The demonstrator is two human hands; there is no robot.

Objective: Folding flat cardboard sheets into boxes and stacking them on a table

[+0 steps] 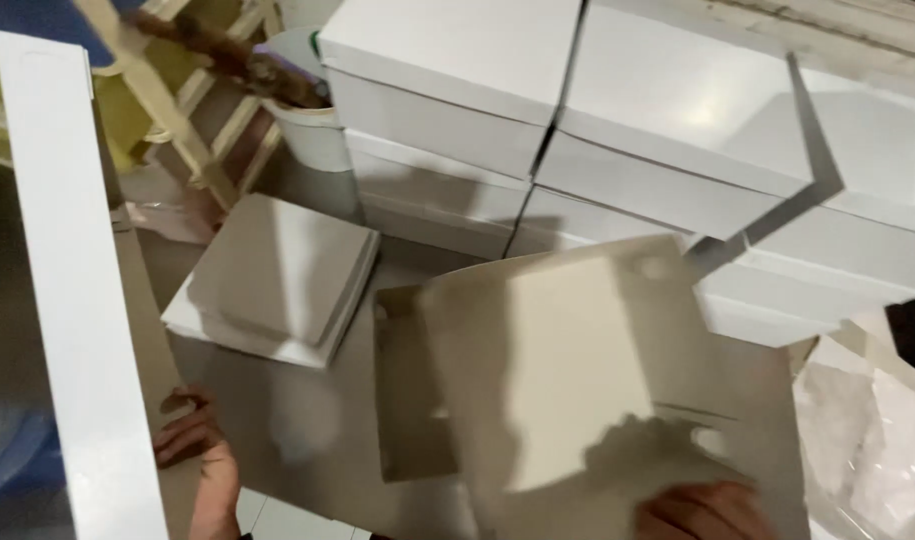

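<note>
My right hand [699,511] at the bottom edge grips a large grey cardboard sheet [587,380], which is blurred and lifted over the floor. My left hand [192,440] rests low at the left with fingers curled, touching the edge of a grey board on the floor [277,420] beside a tall white panel [72,290]. A stack of square grey-white cardboard pieces [277,275] lies a little beyond the left hand.
Stacks of white boxes [597,130] fill the back and right. A white bucket [312,125] and a wooden frame [192,110] stand at the back left. Crumpled clear plastic [877,440] lies at the right.
</note>
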